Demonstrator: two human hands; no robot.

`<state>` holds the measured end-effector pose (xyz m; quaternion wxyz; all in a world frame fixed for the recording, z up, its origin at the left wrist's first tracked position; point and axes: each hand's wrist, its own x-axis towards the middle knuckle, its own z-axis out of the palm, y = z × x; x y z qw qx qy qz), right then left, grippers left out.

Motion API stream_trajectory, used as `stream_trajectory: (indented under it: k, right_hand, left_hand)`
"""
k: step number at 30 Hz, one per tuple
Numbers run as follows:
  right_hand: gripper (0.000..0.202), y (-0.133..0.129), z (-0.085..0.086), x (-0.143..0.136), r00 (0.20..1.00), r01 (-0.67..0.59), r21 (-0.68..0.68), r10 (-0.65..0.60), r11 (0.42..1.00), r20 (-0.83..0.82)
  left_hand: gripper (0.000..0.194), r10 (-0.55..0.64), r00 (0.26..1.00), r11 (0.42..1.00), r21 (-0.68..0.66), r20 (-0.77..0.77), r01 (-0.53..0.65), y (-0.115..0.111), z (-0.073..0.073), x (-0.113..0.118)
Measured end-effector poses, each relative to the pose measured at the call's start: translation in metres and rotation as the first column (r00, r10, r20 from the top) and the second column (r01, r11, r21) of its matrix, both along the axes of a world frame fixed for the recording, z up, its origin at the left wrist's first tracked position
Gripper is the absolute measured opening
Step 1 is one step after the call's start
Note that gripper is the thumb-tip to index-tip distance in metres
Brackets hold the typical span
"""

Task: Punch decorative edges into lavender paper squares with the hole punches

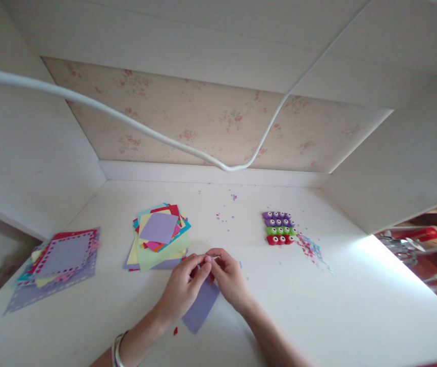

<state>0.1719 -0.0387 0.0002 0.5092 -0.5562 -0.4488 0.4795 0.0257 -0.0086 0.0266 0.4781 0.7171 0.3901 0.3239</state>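
My left hand and my right hand meet at the front middle of the white table, fingertips pinched together. Something small and pale shows between the fingertips, too small to make out. A bit of red shows under the fingers, mostly hidden. Below and partly behind both hands is a purple paper sheet, its upper part covered by them. A small red scrap lies near my left wrist.
Colored papers are piled left of center. Punched-edge papers lie far left. Right of center stand craft punches in rows, beside scattered confetti. A white cable hangs across the view.
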Motion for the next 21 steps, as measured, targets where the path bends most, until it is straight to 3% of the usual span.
stream_trajectory:
  k: [5, 7, 10, 13, 17, 21]
  right_hand:
    - [0.020, -0.003, 0.005, 0.004, 0.945, -0.035, 0.119, -0.006, 0.992, 0.326]
    - [0.023, -0.004, 0.010, 0.005, 0.924, -0.078, 0.143, 0.018, 0.987, 0.381]
    - [0.030, -0.007, 0.014, 0.006, 0.931, -0.144, 0.117, 0.094, 0.983, 0.353]
    - [0.035, -0.008, 0.010, 0.008, 0.973, -0.152, 0.068, 0.137, 0.986, 0.187]
    - [0.024, -0.007, 0.002, 0.015, 0.996, 0.058, 0.067, -0.053, 0.996, -0.070]
    - [0.030, -0.007, -0.003, 0.024, 0.983, 0.171, 0.110, -0.177, 0.979, 0.045]
  left_hand:
    - [0.024, 0.024, 1.000, 1.000, -0.006, 0.002, -0.024, 0.000, -0.007, -0.002]
    - [0.025, 0.040, 0.999, 0.999, -0.002, -0.013, -0.040, -0.002, -0.009, -0.004]
    - [0.030, 0.050, 0.999, 0.999, -0.002, -0.021, -0.050, -0.006, -0.010, -0.007]
    - [0.033, 0.061, 0.998, 0.997, -0.048, -0.007, -0.061, -0.006, -0.009, -0.013]
    - [0.031, 0.163, 0.987, 0.984, -0.076, -0.003, -0.162, -0.001, -0.008, -0.021]
    - [0.027, 0.155, 0.987, 0.986, -0.047, -0.042, -0.157, -0.002, -0.007, -0.022]
